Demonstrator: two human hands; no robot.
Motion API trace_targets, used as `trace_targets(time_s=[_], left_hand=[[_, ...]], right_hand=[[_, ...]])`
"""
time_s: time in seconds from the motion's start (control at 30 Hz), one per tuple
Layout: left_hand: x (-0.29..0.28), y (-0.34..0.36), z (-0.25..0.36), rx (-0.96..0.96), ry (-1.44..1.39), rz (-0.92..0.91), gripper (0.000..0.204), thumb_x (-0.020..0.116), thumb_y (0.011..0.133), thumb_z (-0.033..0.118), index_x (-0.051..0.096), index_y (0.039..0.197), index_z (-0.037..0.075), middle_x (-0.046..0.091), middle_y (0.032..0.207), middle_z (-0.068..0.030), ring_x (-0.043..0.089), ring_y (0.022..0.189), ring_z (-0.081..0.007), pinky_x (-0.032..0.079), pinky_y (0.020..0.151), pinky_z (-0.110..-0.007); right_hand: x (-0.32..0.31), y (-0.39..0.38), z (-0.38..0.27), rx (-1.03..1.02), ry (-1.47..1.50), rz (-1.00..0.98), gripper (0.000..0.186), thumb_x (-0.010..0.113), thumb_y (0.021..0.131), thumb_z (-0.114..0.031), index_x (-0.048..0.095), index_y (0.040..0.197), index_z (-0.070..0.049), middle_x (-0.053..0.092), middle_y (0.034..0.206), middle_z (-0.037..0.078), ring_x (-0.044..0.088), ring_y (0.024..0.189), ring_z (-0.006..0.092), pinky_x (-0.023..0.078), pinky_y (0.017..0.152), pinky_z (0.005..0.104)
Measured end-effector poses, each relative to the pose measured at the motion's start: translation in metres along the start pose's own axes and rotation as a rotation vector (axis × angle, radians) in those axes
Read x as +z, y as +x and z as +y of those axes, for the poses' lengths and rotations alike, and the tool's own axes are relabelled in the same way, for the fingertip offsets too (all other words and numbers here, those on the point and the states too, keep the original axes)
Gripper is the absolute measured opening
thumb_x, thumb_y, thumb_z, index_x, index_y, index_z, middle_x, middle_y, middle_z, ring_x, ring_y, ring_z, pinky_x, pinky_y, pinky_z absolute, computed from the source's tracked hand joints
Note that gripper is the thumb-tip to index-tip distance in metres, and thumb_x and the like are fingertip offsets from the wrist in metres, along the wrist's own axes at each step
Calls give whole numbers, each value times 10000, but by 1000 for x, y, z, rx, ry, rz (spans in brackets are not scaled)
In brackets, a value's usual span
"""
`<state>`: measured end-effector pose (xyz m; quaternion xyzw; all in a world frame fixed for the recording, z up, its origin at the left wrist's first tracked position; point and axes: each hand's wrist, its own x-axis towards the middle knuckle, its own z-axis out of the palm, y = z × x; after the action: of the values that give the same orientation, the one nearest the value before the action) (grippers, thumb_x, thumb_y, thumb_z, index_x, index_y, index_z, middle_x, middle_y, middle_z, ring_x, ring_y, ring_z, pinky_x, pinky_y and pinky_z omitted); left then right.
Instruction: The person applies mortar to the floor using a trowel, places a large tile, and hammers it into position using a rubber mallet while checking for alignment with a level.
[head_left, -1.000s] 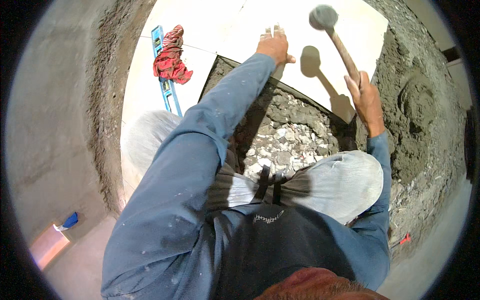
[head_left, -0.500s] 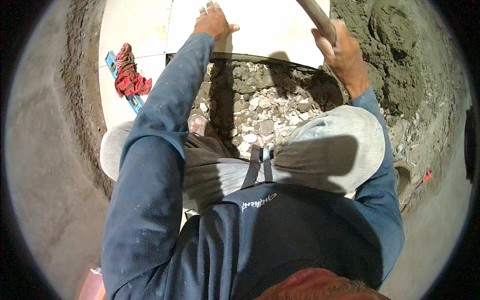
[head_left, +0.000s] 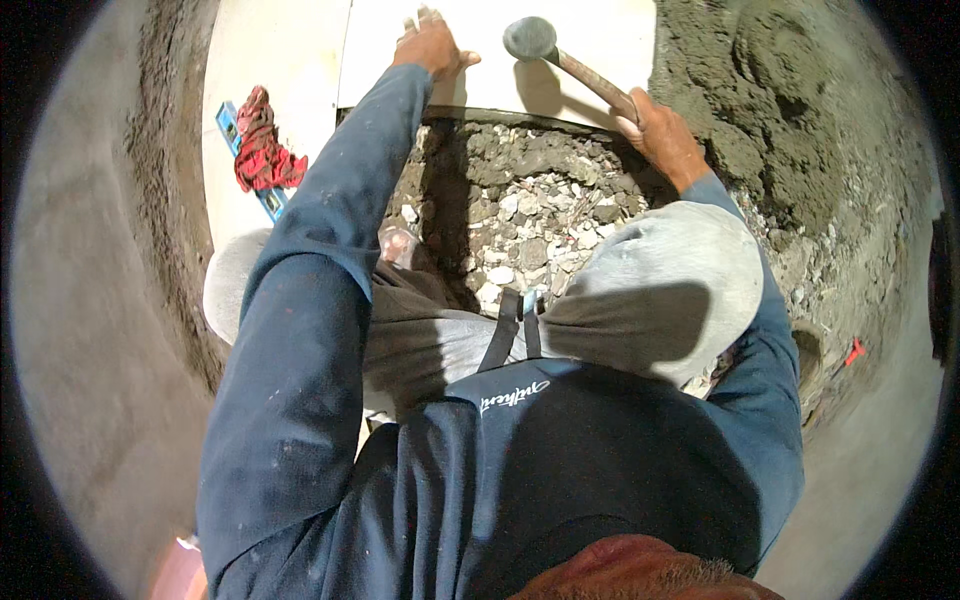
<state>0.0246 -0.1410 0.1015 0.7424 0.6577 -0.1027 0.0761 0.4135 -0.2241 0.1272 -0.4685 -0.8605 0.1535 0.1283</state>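
Observation:
My left hand [head_left: 430, 47] lies with its fingers spread on a large pale floor tile [head_left: 490, 85]. My right hand [head_left: 662, 138] is wrapped round the end of the wooden handle of a rubber mallet [head_left: 530, 40]. The mallet's round grey head hangs over the tile, and its shadow falls on the tile beside it. Along the tile's near edge is a bed of rubble and mortar [head_left: 530, 215], between my bent knees.
A crumpled red cloth [head_left: 265, 158] lies over a blue spirit level [head_left: 228, 120] on the tiles at left. Wet grey mortar [head_left: 785, 130] is heaped at right. Farther down on the right lies a small red piece [head_left: 854, 351] on the ground.
The mallet has come down and left, so its head is now in view over the tile. My right hand has dropped lower and slightly left. My left hand stays on the tile.

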Motion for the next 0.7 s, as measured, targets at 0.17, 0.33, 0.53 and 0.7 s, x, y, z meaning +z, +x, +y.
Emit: trace_targets(time_s=[0.17, 0.33, 0.53, 0.7], left_hand=[[-5, 4, -24, -4, -83, -253, 1097, 773, 838, 594, 333, 1477, -181, 359, 1542, -364, 349, 1458, -508, 394, 1161, -555], [-45, 7, 12, -41, -33, -236, 1056, 844, 802, 467, 268, 1616, 119, 174, 1683, -235, 218, 1534, -456, 311, 1187, -662], [-62, 52, 12, 164, -259, -226, 1040, 882, 755, 465, 333, 1608, 239, 173, 1700, -186, 148, 1569, -399, 236, 1256, -590], [-53, 115, 20, 102, -247, -92, 1004, 705, 848, 682, 341, 1603, 129, 197, 1687, -217, 149, 1567, -411, 175, 1261, -592]], right_hand=[[-58, 18, -56, 192, 217, -136, 351, 637, 1019, -388, 554, 1101, -58, 670, 756, 202, 693, 685, 316, 525, 615, 440], [-54, -51, -80, 548, 828, -104, 501, 571, 1034, -456, 540, 1310, -39, 687, 1034, 177, 675, 941, 296, 520, 822, 455], [-38, -84, -64, 643, 908, -62, 537, 543, 1048, -439, 496, 1390, -28, 663, 1026, 164, 643, 947, 248, 503, 862, 420], [-57, -83, -49, 786, 874, 53, 523, 579, 1038, -373, 477, 1415, -25, 659, 1038, 163, 638, 952, 243, 502, 873, 411]])
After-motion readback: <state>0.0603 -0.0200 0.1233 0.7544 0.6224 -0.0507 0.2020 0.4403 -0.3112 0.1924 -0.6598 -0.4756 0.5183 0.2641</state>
